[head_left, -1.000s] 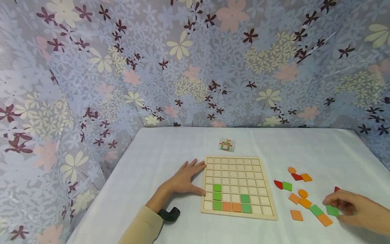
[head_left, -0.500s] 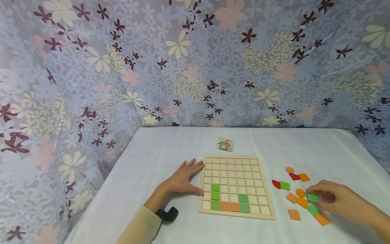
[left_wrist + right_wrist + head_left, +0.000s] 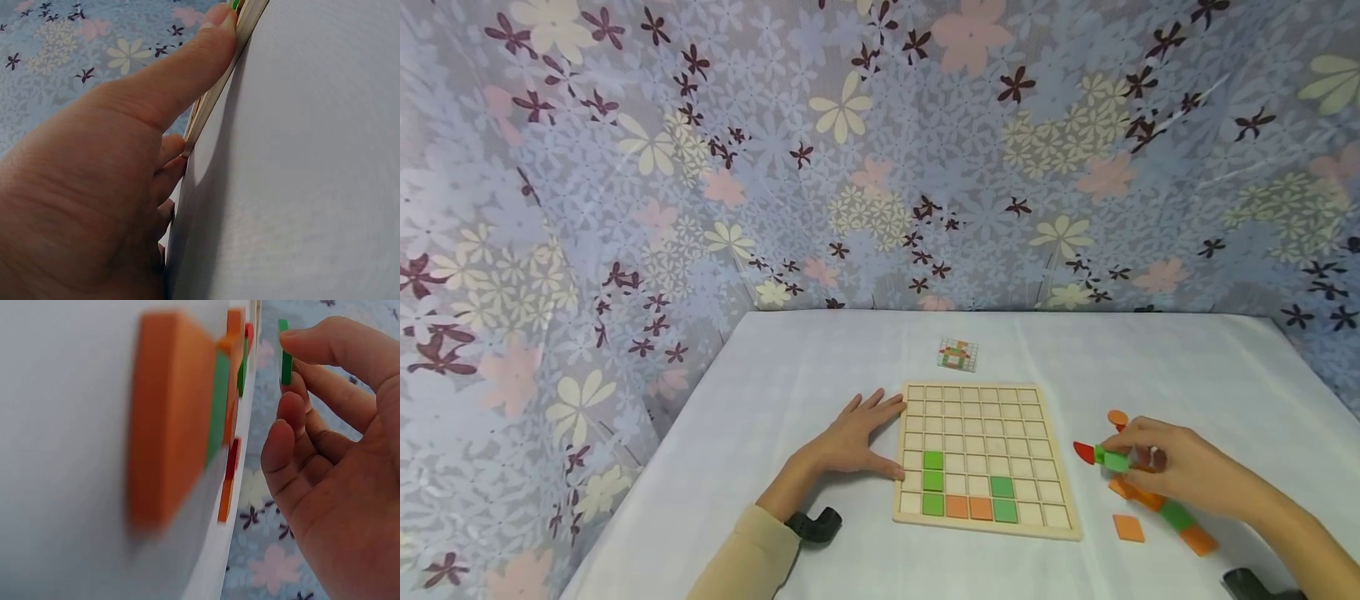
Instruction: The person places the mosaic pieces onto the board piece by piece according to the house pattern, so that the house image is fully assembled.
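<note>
A wooden grid board [image 3: 987,528] lies on the table, with green and orange square tiles in some lower cells. My left hand [image 3: 853,437] rests at its left side, fingers spread and straight, touching the rim. In the left wrist view the thumb tip lies over the board's edge [image 3: 215,94]. To the right of the board, my right hand [image 3: 1187,462] pinches a green square tile [image 3: 1116,462] between thumb and fingers. The right wrist view shows this green tile [image 3: 286,359] raised off the table. Below the hand, it partly hides the loose tiles.
Loose pieces lie right of the board: a red rounded piece [image 3: 1083,452], an orange disc [image 3: 1117,417], an orange square [image 3: 1128,527], a green square [image 3: 1177,514] and others. A small pattern card [image 3: 958,355] lies behind the board. A floral curtain hangs behind the table.
My right hand has moved left and slightly away from me with the green tile, from the pile's right end to its left side. The left hand stays at the board.
</note>
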Available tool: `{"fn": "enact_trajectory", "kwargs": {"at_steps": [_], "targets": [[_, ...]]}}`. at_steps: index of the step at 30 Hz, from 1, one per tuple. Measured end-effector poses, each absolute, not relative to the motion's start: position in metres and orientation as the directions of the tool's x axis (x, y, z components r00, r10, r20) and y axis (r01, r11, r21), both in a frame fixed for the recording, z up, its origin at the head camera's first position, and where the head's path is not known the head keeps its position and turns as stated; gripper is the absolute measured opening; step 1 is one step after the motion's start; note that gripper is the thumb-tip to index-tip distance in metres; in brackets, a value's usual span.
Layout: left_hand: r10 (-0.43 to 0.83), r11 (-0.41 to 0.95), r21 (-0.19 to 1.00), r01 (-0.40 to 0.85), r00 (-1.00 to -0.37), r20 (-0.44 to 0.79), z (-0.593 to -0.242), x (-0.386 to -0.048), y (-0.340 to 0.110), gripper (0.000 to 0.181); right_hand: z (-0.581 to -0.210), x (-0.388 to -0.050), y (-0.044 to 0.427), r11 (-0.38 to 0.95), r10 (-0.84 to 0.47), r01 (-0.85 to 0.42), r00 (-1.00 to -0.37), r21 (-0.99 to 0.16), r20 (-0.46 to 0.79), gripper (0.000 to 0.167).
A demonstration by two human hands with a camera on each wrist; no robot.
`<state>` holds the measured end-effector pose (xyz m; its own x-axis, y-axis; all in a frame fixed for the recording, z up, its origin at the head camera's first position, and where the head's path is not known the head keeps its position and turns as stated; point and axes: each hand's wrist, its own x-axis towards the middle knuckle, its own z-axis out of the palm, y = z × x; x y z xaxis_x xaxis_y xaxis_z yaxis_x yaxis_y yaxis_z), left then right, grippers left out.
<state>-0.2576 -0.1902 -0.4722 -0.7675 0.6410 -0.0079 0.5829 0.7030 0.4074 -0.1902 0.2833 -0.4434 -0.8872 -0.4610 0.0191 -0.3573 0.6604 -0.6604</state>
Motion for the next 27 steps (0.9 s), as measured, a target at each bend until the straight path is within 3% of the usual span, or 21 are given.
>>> {"fn": "enact_trajectory", "kwargs": {"at_steps": [5,14,27], "targets": [[0.636,0.708,0.405,0.579,-0.771,-0.009,-0.472,-0.257,-0.191,0.109,-0.442,-0.196,0.264,0.594,-0.517,-0.372,-0.856,-0.714,0.016,0.034],[0.634,0.711,0.396,0.581,-0.773,-0.004,-0.477,-0.259,-0.19,0.11,-0.448,-0.207,0.238,0.512,-0.622,-0.536,-0.771,-0.672,0.141,0.029],[0.637,0.707,0.402,0.582,-0.77,-0.005,-0.475,-0.26,-0.189,0.11,-0.445,-0.214,0.212,0.566,-0.613,-0.507,-0.786,-0.65,0.079,0.034]]}}
